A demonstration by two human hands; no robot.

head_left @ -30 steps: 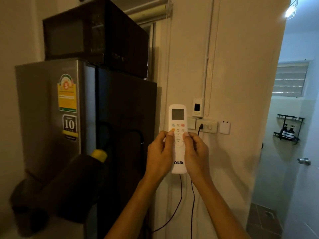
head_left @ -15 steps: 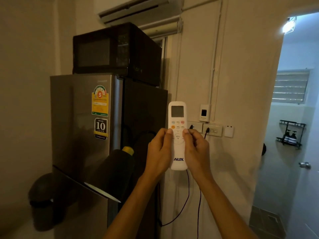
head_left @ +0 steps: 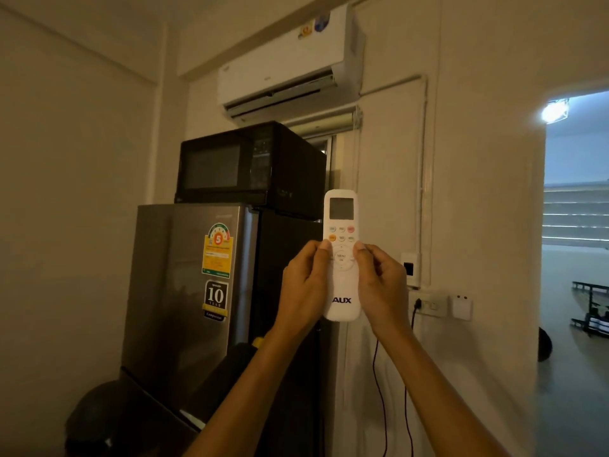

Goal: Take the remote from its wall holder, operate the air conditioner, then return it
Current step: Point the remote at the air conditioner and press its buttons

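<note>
Gripping the white AUX remote (head_left: 341,255) upright between left hand (head_left: 304,285) and right hand (head_left: 382,285), both clamped on its sides, its top end aims up-left toward the air conditioner (head_left: 290,57).

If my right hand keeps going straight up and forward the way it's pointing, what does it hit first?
Probably the wall beside the microwave; the right hand, holding the remote, aims there, below the air conditioner. Depth is unclear.
</note>
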